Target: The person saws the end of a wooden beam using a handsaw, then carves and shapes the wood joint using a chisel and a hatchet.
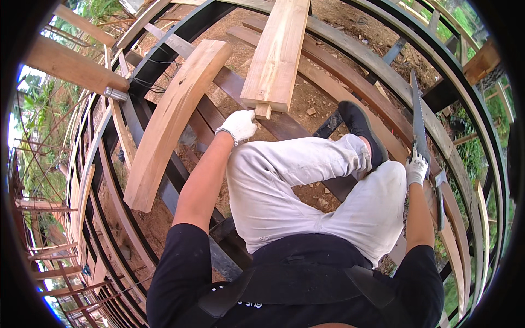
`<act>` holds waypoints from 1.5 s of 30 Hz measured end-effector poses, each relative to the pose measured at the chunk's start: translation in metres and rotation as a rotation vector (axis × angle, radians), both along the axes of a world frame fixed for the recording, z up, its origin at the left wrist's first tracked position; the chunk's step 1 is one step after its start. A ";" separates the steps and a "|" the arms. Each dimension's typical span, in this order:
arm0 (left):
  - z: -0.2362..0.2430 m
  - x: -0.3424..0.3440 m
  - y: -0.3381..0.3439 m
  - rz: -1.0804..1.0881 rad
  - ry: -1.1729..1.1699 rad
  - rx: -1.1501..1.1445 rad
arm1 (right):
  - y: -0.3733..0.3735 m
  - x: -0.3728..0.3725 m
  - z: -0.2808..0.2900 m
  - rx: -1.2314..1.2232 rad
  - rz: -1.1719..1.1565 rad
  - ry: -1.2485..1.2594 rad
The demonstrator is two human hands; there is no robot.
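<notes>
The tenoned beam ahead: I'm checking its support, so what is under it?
Planks and a dark brown strip show beyond the edges of the beam, with earth lower down. The part directly beneath is covered; contact can't be told.

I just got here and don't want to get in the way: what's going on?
A seated person in gloves is handling timber. The left hand is at the small projecting peg on the end of a thick beam; whether it grips is hard to tell. The right hand holds a handsaw off to the side, apart from that beam. Another thick timber lies to the left.
</notes>
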State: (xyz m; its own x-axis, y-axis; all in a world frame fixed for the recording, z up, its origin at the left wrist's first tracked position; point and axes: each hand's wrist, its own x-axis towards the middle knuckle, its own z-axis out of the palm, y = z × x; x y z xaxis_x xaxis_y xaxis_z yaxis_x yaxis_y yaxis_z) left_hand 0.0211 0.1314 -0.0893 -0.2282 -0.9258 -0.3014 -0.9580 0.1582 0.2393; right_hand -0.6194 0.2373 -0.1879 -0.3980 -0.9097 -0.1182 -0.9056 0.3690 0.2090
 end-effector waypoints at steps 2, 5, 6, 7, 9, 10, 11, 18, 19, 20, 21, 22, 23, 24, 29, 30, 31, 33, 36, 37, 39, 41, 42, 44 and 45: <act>-0.001 -0.011 -0.002 -0.092 -0.034 -0.059 | 0.001 0.000 -0.002 -0.007 -0.025 -0.012; -0.002 -0.018 -0.004 -0.099 -0.055 -0.058 | 0.000 0.000 0.000 -0.027 -0.038 -0.028; -0.002 -0.015 -0.004 -0.098 -0.079 -0.049 | -0.001 0.004 0.005 -0.041 -0.027 -0.031; -0.002 -0.012 -0.002 -0.103 -0.087 -0.045 | -0.004 0.008 0.011 -0.025 -0.036 -0.059; -0.002 -0.014 -0.002 -0.096 0.048 -0.020 | -0.008 0.009 0.015 0.014 -0.056 -0.049; -0.002 -0.017 -0.002 -0.101 0.048 -0.023 | -0.008 0.009 0.018 0.047 -0.080 -0.056; -0.003 -0.022 -0.006 -0.085 0.073 0.012 | -0.008 0.007 0.016 0.040 -0.087 -0.053; -0.001 -0.042 -0.004 -0.119 0.134 0.019 | -0.015 0.019 0.029 0.065 -0.086 -0.056; 0.003 -0.048 -0.006 -0.128 0.120 0.023 | -0.017 0.018 0.032 0.096 -0.110 -0.054; 0.003 -0.049 -0.004 -0.131 0.102 0.030 | -0.017 0.022 0.036 0.131 -0.128 -0.057; 0.003 -0.054 -0.008 -0.157 0.104 0.019 | -0.017 0.015 0.030 0.078 -0.108 -0.055; 0.003 -0.060 -0.004 -0.155 0.107 0.017 | -0.014 0.014 0.030 0.076 -0.106 -0.051; 0.003 -0.065 -0.002 -0.167 0.115 0.026 | -0.012 0.015 0.030 0.081 -0.113 -0.047; 0.005 -0.070 -0.006 -0.181 0.125 0.016 | -0.017 0.014 0.034 0.067 -0.121 -0.040; -0.003 -0.094 0.009 -0.225 0.136 0.038 | -0.010 0.039 0.045 0.174 -0.201 -0.096; -0.003 -0.102 0.008 -0.241 0.139 0.052 | -0.010 0.041 0.050 0.181 -0.203 -0.103; -0.004 -0.109 0.002 -0.246 0.140 0.042 | -0.015 0.041 0.051 0.171 -0.207 -0.102; -0.012 -0.129 0.004 -0.292 0.192 0.027 | -0.005 0.042 0.056 0.179 -0.185 -0.103; -0.001 -0.163 0.005 -0.244 0.301 0.018 | 0.007 0.029 0.063 0.083 -0.156 -0.136; -0.009 -0.165 0.002 -0.239 0.288 0.006 | 0.004 0.029 0.060 0.064 -0.109 -0.098; -0.017 -0.156 -0.002 -0.241 0.329 0.027 | 0.005 0.026 0.051 -0.003 -0.049 -0.039; -0.016 -0.152 -0.004 -0.190 0.370 0.048 | 0.013 0.024 0.053 -0.027 -0.041 -0.035; -0.012 -0.153 -0.005 -0.129 0.383 0.065 | 0.017 0.021 0.055 -0.071 -0.041 -0.081; 0.000 -0.161 -0.005 -0.071 0.468 0.143 | 0.030 0.018 0.062 -0.114 -0.053 -0.129; 0.011 -0.170 -0.003 0.142 0.567 0.261 | 0.037 0.019 0.066 -0.175 -0.066 -0.174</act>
State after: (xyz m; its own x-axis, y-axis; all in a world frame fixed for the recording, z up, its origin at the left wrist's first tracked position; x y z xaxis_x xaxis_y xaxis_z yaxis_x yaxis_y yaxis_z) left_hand -0.1487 0.1281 -0.0784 -0.2988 -0.8711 -0.3898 -0.6789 -0.0930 0.7283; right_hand -0.6007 0.2743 -0.1222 -0.4448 -0.8950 -0.0326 -0.8950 0.4455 -0.0201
